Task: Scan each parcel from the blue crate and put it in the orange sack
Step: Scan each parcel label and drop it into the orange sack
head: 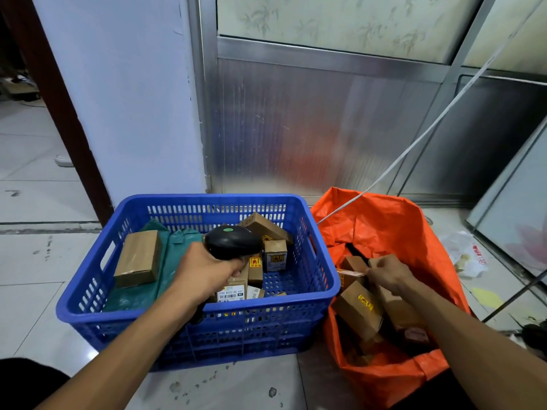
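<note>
The left hand (208, 270) clamps its grip around a black scanner (232, 242) over the blue crate (189, 318) of parcels. At three o'clock, the right hand (389, 276) reaches into the orange sack (393, 229); whether its curled grip holds anything, I cannot tell.

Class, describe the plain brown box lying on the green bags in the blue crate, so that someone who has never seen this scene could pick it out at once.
Find the blue crate on the floor, left of the orange sack. At its left end, green bags are spread out, and the brown box lies on top of them. Unlike the small cartons crowded at the right end, it lies apart, is larger and shows no yellow sticker.
</note>
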Tool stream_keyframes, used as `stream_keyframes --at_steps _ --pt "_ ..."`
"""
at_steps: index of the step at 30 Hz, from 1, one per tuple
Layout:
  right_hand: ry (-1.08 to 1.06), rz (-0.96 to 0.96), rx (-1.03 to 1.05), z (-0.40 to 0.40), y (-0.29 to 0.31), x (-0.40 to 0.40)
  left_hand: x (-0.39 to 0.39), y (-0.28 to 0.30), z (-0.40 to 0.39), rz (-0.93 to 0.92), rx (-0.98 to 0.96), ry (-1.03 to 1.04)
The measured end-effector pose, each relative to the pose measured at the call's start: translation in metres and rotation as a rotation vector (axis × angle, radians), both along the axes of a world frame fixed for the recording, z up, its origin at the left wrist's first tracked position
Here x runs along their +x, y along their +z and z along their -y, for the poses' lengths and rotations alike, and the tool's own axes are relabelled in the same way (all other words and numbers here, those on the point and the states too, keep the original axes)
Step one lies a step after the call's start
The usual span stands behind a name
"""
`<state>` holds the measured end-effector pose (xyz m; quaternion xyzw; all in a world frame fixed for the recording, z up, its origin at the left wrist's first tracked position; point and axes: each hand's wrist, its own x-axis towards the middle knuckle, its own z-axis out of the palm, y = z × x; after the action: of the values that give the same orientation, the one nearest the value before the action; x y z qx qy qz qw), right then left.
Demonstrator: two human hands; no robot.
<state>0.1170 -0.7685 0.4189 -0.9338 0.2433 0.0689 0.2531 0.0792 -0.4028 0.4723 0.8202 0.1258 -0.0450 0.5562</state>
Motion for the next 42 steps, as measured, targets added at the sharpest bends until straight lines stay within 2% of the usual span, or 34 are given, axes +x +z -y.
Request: stream_keyframes --at_steps 2,10,14,20,28,38,42 --pt "0.117 -0.021 -0.068 -0.023 0.012 0.003 0.0 0.0 0.0 0.003 0.015 -0.02" --pt "0.551 0.206 0.007 -0.109 0.035 0.017 0.012 0.004 -0.013 -0.034 0.166 -0.044" --pt "0.689 0.168 0.039 -0.143 0.033 0.015 0.024 0.012 -0.026 -0.028 0.219 -0.033" --pt "0.779 0.019 0.069 -0.18 -0.007 0.022 0.033 0.005 -0.04 -0.019 0.229 -0.01" --pt "0.601 -0.16 0.235 -0.221 -0.082 0.049 0.043 0.006 -0.035 -0.032 0.25 -0.083" --pt "0.722 -0.295 -0.077 -0.266 -0.125 0.094 0.052 0.017 -0.041 -0.021 0.241 -0.049" --pt "0.712 -0.343 -0.114 -0.273 -0.143 0.104 0.055 0.019 -0.04 -0.022 0.252 -0.031"
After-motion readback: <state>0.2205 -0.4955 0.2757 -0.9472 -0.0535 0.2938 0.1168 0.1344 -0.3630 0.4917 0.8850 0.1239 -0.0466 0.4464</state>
